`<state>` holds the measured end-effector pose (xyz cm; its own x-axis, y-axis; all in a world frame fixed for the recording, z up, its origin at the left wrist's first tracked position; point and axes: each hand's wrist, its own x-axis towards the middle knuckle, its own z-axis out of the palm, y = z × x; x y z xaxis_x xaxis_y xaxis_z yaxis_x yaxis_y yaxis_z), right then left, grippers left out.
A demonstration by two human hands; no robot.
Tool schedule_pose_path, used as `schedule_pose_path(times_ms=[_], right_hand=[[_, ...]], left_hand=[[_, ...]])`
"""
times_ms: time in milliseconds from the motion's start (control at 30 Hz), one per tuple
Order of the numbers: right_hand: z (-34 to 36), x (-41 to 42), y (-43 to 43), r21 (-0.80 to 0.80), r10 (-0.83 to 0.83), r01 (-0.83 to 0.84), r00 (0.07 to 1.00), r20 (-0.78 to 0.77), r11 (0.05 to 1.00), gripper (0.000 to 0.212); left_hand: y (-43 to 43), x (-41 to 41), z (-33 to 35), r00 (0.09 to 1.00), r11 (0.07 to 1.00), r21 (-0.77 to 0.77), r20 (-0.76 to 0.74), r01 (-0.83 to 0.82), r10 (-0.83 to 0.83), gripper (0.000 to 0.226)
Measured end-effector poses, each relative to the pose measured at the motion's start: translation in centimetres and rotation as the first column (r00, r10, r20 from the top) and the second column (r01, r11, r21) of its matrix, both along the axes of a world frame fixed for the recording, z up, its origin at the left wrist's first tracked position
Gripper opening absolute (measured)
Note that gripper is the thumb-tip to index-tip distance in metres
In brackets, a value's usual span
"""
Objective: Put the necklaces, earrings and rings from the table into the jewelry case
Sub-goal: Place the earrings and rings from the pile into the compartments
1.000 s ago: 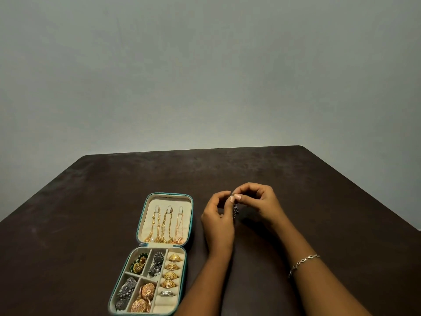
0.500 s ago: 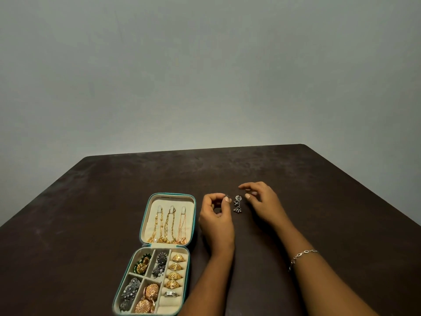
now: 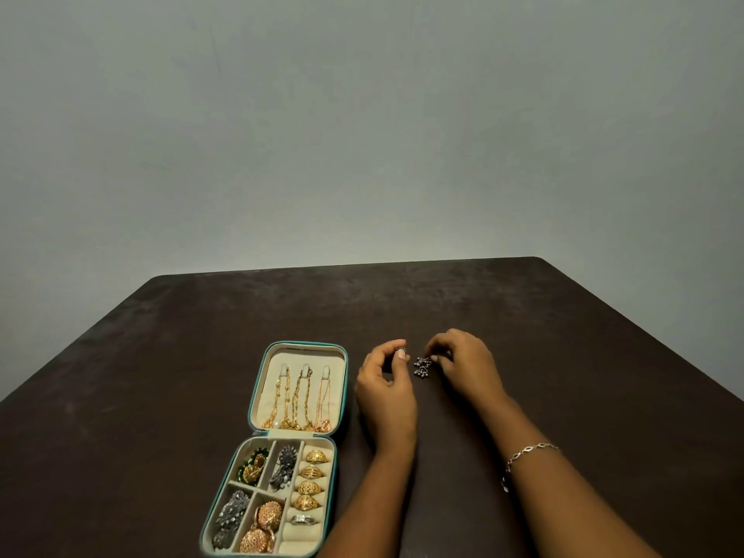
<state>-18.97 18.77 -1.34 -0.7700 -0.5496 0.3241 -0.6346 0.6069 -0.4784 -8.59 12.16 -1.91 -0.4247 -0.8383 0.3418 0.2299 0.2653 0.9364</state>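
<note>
Earring (image 3: pixel 422 366) lies on the worktop (image 3: pixel 563 356), right of the open case (image 3: pixel 340 396); fingers of my right hand (image 3: pixel 467 364) pinch its edge. Fingers of my left hand (image 3: pixel 386 380) pinch a small dark piece (image 3: pixel 401 349).

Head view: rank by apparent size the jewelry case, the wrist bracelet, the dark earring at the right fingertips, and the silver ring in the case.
1. jewelry case
2. bracelet
3. dark earring and silver ring look about equal; the ring lies nearer the camera, so I won't rank them.
</note>
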Motion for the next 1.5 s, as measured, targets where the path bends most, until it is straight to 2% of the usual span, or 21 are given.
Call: schedule_pose_path(times_ms=[67, 200, 267, 367, 467, 567, 733, 833, 933, 1067, 1233, 1367, 1500], right_hand=[[-0.1, -0.1, 0.1, -0.065, -0.024, 0.026, 0.999, 0.024, 0.998, 0.014], [0.5, 0.0, 0.5, -0.373, 0.029, 0.042, 0.983, 0.184, 0.927, 0.018], [0.9, 0.4, 0.5, -0.504, 0.122, 0.022, 0.961, 0.25, 0.863, 0.022], [1.4, 1.0, 0.5, -0.703, 0.328, -0.027, 0.897, 0.297, 0.711, 0.027], [1.7, 1.5, 0.5, -0.804, 0.474, -0.035, 0.822, 0.315, 0.594, 0.024], [1.8, 2.0, 0.5, -0.844, 0.568, -0.025, 0.75, 0.338, 0.535, 0.021], [1.8, 2.4, 0.4, -0.871, 0.631, -0.045, 0.708, 0.317, 0.489, 0.016], [1.9, 2.5, 0.6, -0.874, 0.644, -0.053, 0.698, 0.314, 0.483, 0.016], [2.0, 2.6, 0.8, -0.852, 0.637, -0.082, 0.702, 0.319, 0.517, 0.017], [2.2, 2.6, 1.1, -0.842, 0.651, -0.077, 0.673, 0.352, 0.534, 0.023], [2.2, 3.0, 1.2, -0.819, 0.653, -0.117, 0.671, 0.352, 0.561, 0.01], [2.1, 3.0, 1.1, -0.825, 0.617, -0.041, 0.685, 0.388, 0.564, 0.012], [1.9, 2.7, 1.2, -0.838, 0.615, 0.044, 0.659, 0.433, 0.544, 0.013]], left_hand=[[0.0, 0.0, 0.0, 1.0, 1.0, 0.004, 0.011, 0.001, -0.001, 0.034], [0.0, 0.0, 0.1, 0.999, 0.999, 0.034, 0.035, 0.01, -0.011, 0.033], [0.0, 0.1, 0.1, 0.999, 0.999, 0.03, 0.041, 0.015, -0.016, 0.034], [-0.1, -0.1, 0.0, 0.999, 1.0, -0.006, 0.045, 0.015, -0.015, 0.036], [-0.1, -0.1, 0.2, 0.999, 0.999, -0.038, 0.036, 0.018, -0.017, 0.033], [-0.1, 0.0, 0.3, 0.999, 0.998, -0.058, 0.021, 0.026, -0.025, 0.028], [0.1, 0.2, 0.5, 0.996, 0.996, -0.036, -0.026, 0.083, -0.084, 0.022], [0.1, 0.2, 0.5, 0.996, 0.996, -0.035, -0.023, 0.083, -0.084, 0.016], [0.0, 0.2, 0.4, 0.996, 0.997, -0.02, -0.032, 0.078, -0.079, 0.011], [0.0, 0.1, 0.4, 0.996, 0.997, -0.001, -0.039, 0.077, -0.077, 0.011], [-0.1, 0.0, 0.2, 0.996, 0.997, 0.006, -0.041, 0.075, -0.075, 0.015], [-0.1, 0.0, 0.3, 0.996, 0.998, -0.004, -0.067, 0.064, -0.064, 0.024], [-0.1, -0.2, 0.3, 0.996, 0.998, -0.027, -0.074, 0.055, -0.057, 0.036]])
